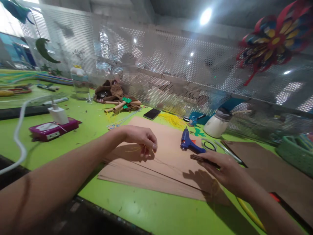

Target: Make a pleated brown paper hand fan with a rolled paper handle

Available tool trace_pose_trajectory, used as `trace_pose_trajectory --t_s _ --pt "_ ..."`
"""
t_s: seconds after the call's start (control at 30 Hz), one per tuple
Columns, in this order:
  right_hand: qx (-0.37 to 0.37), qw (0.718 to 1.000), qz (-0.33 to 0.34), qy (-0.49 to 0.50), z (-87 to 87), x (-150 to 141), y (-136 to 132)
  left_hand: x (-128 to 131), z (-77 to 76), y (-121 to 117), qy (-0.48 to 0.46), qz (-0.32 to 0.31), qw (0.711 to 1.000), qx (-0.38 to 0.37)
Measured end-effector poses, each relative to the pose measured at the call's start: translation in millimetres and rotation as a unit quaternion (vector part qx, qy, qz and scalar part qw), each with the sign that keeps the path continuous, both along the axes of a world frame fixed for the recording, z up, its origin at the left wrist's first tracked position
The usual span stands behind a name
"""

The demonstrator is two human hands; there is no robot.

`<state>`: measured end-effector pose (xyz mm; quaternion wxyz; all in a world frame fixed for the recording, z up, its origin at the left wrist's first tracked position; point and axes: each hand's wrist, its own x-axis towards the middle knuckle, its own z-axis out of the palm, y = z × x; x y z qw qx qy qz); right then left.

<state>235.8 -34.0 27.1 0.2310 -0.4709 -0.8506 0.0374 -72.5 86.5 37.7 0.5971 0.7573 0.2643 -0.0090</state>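
Observation:
My left hand [144, 142] is closed in a pinch above the tan paper sheets [151, 125], with thin yellow strands [134, 149] trailing from its fingers. In my right hand [226, 169] is a narrow, flat dark brown piece [204, 160], whose exact kind I cannot make out. A blue glue gun [189, 143] lies just beyond that hand on the paper, nozzle pointing away. Below my right hand, more yellow strands [215, 187] hang blurred. Across the stacked sheets runs a thin dark line [166, 175] that looks like an edge or a fold.
Behind the paper lie a phone [152, 113], a yellow strand heap [173, 120] and rolled brown pieces [119, 107]. A white pot [217, 124] stands at back right, near a green basket [295, 153]. On the left, a purple power strip [55, 129] holds a white plug.

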Motion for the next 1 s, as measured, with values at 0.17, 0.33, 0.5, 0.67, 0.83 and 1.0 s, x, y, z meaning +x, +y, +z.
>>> trace_pose_trajectory --t_s 0.17,0.33,0.5,0.67,0.83,1.0 --pt "0.009 1.000 0.005 -0.011 2.8 -1 0 -2 -9.7 7 -0.028 0.013 0.999 -0.019" --pt "0.000 1.000 -0.007 0.000 3.3 -4 0 1 -11.9 9 -0.035 0.036 0.999 -0.013" --pt "0.003 1.000 -0.011 -0.002 0.5 -3 0 6 -14.5 4 -0.034 0.060 0.997 -0.035" --pt "0.005 1.000 -0.012 0.003 -1.9 -1 1 16 -18.3 -3 -0.044 0.059 0.997 -0.018" --pt "0.013 1.000 -0.014 -0.011 -2.2 -1 2 31 -17.2 -19 -0.072 0.061 0.995 -0.007" --pt "0.055 0.998 0.000 -0.005 -0.4 0 3 40 -15.7 -33 -0.066 0.077 0.995 -0.005"
